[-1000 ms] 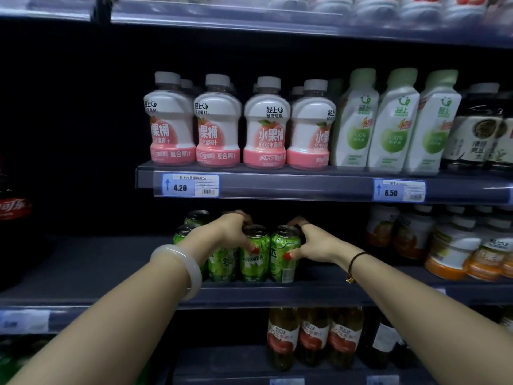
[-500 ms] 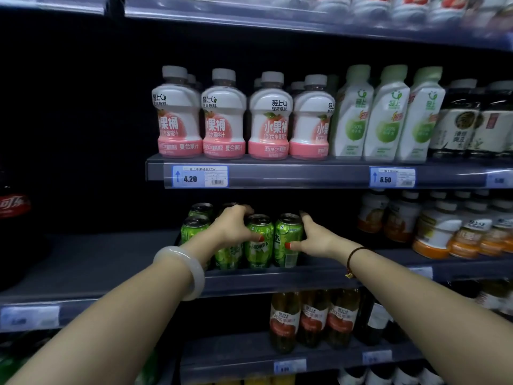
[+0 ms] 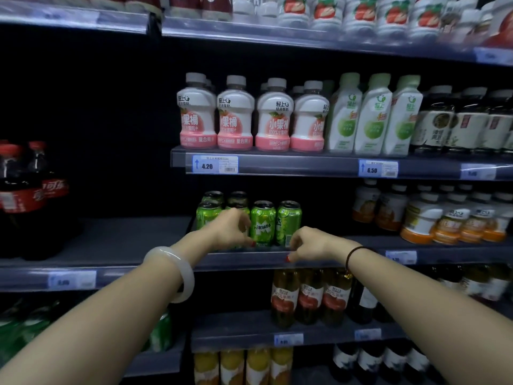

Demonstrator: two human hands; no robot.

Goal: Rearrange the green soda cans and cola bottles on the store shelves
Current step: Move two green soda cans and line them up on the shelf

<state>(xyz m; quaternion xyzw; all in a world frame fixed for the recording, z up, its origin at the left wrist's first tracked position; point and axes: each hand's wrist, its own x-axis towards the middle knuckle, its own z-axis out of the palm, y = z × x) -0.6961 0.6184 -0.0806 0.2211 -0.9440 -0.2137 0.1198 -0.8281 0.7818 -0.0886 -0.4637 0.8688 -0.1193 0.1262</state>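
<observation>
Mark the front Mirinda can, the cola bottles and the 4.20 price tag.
Green Mirinda soda can (image 3: 263, 225): head view, on its label.
Dark cola bottles with red labels (image 3: 19, 200): head view, front bottle's red label.
White-and-blue 4.20 price tag (image 3: 215, 164): head view, its middle.

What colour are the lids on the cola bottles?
Red. The lids on the cola bottles show best in the head view, at the far left.

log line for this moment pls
green cans: upright on shelf | left hand: curled before cans, contact unclear | right hand: curled at shelf edge, empty | cola bottles: left
</observation>
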